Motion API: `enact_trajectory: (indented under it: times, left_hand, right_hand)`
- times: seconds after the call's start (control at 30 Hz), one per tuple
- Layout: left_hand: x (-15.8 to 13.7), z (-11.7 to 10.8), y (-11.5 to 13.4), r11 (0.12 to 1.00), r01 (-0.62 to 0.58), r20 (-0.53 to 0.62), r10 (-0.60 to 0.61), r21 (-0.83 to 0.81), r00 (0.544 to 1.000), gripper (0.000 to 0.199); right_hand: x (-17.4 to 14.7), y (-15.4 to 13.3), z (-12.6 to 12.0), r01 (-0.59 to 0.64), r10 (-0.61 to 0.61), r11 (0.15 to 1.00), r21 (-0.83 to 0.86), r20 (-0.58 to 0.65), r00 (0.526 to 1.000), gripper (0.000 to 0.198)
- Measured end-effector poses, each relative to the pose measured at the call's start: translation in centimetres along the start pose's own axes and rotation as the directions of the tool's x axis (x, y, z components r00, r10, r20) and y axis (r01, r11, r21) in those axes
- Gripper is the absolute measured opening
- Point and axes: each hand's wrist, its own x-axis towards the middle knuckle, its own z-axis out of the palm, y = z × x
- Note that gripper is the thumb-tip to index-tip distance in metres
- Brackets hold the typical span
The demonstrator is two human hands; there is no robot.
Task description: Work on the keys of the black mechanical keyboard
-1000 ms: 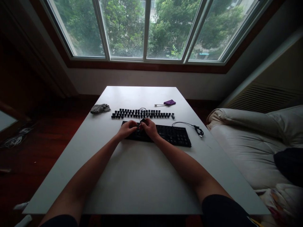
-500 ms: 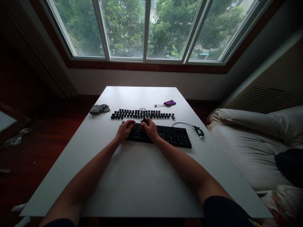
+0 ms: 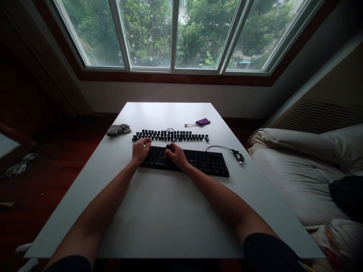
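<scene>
A black keyboard (image 3: 198, 160) lies on the white table, partly covered by my hands. Behind it, loose black keycaps (image 3: 184, 136) stand in two rows. My left hand (image 3: 140, 150) is at the keyboard's left end, close to the leftmost keycaps. Its thumb and fingertips are drawn together, and anything between them is too small to make out. Over the left-middle keys, my right hand (image 3: 177, 155) is closed on a small black tool with thin wire, which looks like a keycap puller (image 3: 168, 146). The keys under this hand are hidden.
A grey crumpled cloth (image 3: 118, 129) lies to the left. Towards the back right are a purple cloth (image 3: 203, 121) and a thin stick (image 3: 190, 125). The coiled USB cable (image 3: 238, 155) sits right of the keyboard. A beige sofa (image 3: 289, 173) borders the table's right side.
My left hand has moved left, off the keys beside my right hand, to the keyboard's left end. My right hand stays over the keyboard, shifted only slightly.
</scene>
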Motion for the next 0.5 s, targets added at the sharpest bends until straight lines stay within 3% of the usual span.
enact_trajectory:
  times: [0.23,0.5]
  left_hand:
    - [2.6,0.2,-0.1,0.929,-0.161,0.100,0.135,0.333,0.986,0.019]
    - [4.3,1.7,-1.6,0.909,-0.130,0.166,0.068,0.395,0.984,0.014]
  right_hand:
    - [0.0,0.1,-0.1,0.021,-0.021,1.000,0.024,0.035,0.999,0.014]
    - [-0.1,0.3,-0.2,0.021,-0.022,1.000,0.022,0.033,0.999,0.014]
